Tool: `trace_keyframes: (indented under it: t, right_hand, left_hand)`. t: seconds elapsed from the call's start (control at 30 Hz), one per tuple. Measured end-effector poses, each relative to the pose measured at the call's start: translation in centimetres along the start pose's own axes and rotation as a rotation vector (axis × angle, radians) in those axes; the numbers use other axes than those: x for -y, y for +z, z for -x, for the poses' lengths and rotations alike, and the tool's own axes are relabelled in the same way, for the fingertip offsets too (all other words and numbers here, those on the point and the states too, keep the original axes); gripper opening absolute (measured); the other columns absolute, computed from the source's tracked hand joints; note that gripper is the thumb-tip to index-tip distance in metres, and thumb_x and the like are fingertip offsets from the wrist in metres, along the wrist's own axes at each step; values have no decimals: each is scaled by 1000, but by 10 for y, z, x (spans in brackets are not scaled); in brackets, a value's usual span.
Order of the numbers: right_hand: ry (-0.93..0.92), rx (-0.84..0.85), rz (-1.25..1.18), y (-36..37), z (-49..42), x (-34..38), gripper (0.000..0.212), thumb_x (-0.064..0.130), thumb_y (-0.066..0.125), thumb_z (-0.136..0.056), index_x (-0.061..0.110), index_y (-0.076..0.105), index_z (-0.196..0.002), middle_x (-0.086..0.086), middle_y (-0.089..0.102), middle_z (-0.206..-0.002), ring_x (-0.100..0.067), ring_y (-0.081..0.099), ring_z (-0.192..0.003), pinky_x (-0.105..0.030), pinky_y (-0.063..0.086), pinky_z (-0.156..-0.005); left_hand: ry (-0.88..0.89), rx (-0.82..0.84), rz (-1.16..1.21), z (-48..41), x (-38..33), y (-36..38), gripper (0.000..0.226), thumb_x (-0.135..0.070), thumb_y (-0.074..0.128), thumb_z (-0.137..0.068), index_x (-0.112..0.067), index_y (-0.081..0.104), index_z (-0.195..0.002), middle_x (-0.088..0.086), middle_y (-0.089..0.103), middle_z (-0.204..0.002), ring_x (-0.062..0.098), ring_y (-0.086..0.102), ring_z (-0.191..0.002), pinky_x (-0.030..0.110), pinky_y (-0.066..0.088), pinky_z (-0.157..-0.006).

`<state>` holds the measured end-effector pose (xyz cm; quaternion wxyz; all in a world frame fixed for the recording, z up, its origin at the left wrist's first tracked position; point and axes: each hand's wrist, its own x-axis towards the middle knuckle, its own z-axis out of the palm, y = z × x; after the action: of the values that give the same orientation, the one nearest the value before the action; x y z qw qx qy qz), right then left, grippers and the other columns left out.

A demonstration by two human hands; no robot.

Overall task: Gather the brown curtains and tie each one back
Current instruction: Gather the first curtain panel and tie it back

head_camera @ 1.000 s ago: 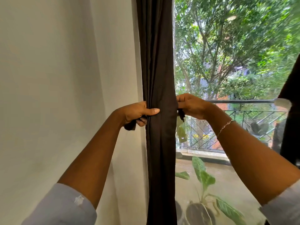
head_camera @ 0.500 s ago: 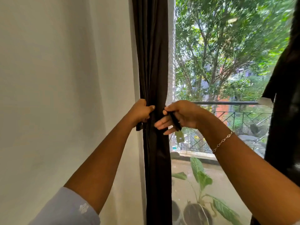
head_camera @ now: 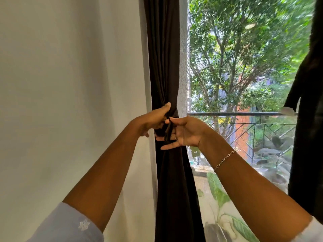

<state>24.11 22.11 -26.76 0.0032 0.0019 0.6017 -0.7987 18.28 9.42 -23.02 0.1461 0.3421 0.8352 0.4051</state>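
A dark brown curtain [head_camera: 164, 49] hangs gathered into a narrow column beside the white wall. A dark tie-back strap [head_camera: 169, 129] wraps the bundle at hand height, cinching it. My left hand [head_camera: 154, 119] grips the curtain and strap from the left, thumb up against the fabric. My right hand [head_camera: 183, 131] pinches the loose strap end in front of the curtain, its lower fingers stretched out. A second brown curtain [head_camera: 309, 119] hangs at the right edge.
A white wall [head_camera: 70, 84] fills the left. A sheer white curtain [head_camera: 183, 67] hangs behind the brown one. Through the window I see a balcony railing [head_camera: 244, 114], trees and potted plants [head_camera: 220, 194].
Both hands have come together in front of the curtain. The strap now pulls the bundle tight at the hands, and my right hand has shifted from beside the curtain to its front.
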Motion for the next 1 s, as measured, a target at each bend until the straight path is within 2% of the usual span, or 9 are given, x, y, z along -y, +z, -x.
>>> trace_keyframes:
  t: [0.1, 0.23, 0.3, 0.4, 0.5, 0.63, 0.73, 0.8, 1.0]
  right_hand:
    - [-14, -45, -15, 5, -2, -2, 33, 23, 39, -98, 10, 63, -79, -16, 71, -87, -34, 62, -96, -55, 47, -81]
    - [-46, -146, 34, 6, 0, -3, 30, 22, 40, -97, 12, 60, -76, -5, 70, -71, -24, 64, -88, -45, 47, -78]
    - [-93, -190, 100, 6, 3, -7, 29, 21, 42, -97, 14, 59, -74, -1, 67, -65, -21, 66, -85, -39, 47, -77]
    - [-239, -257, 240, 14, 6, -18, 29, 22, 45, -96, 14, 61, -73, 0, 65, -69, -17, 67, -78, -32, 48, -69]
    - [-412, -370, 377, 22, 8, -29, 27, 21, 42, -98, 9, 62, -85, -5, 66, -77, -14, 65, -69, -27, 51, -62]
    - [-544, -520, 529, 25, 11, -42, 33, 14, 38, -100, -8, 62, -92, -24, 63, -80, -34, 58, -66, -31, 45, -61]
    - [-595, -531, 686, 29, 17, -50, 32, 14, 38, -100, -1, 60, -82, -4, 50, -61, -9, 41, -50, -18, 29, -50]
    - [-632, -521, 729, 32, 21, -56, 37, 18, 36, -100, -2, 65, -88, -8, 60, -70, -9, 48, -56, -18, 34, -55]
    - [-741, -627, 967, 28, 29, -73, 25, 6, 42, -97, -1, 66, -100, -14, 65, -81, -30, 64, -79, -32, 50, -74]
  left_hand:
    - [18, -18, 10, 4, 1, 5, 69, -68, 5, -87, -23, 57, -85, 16, 43, -141, 31, 33, -135, 60, 16, -109]
    - [16, -77, 109, 2, 8, 10, 84, -69, 5, -86, -12, 59, -115, 16, 51, -135, 26, 44, -125, 50, 29, -103]
    - [134, -360, 17, 2, 9, 19, 65, -62, 23, -91, -10, 63, -98, 12, 66, -102, 24, 57, -99, 34, 39, -82]
    - [339, -740, -206, 4, 5, 27, 46, -54, 47, -88, -13, 54, -68, -1, 53, -60, 18, 54, -64, 25, 38, -58]
    - [327, -596, -281, 4, -2, 31, 50, -59, 56, -80, -12, 51, -64, 2, 52, -59, 17, 54, -60, 28, 40, -57]
    - [218, -460, -335, 4, -9, 29, 39, -41, 67, -80, -8, 49, -69, 9, 55, -68, 24, 57, -71, 34, 45, -66]
    - [199, -422, -332, 9, -12, 30, 21, -22, 64, -85, -2, 56, -85, 16, 60, -85, 31, 63, -86, 38, 50, -77]
    - [197, -418, -348, 12, -13, 31, 13, -14, 59, -87, -1, 57, -85, 17, 58, -83, 34, 63, -87, 40, 50, -80]
    - [323, -403, -10, 12, -8, 32, 22, -16, 60, -88, 5, 69, -86, 12, 64, -72, 13, 53, -54, 21, 41, -50]
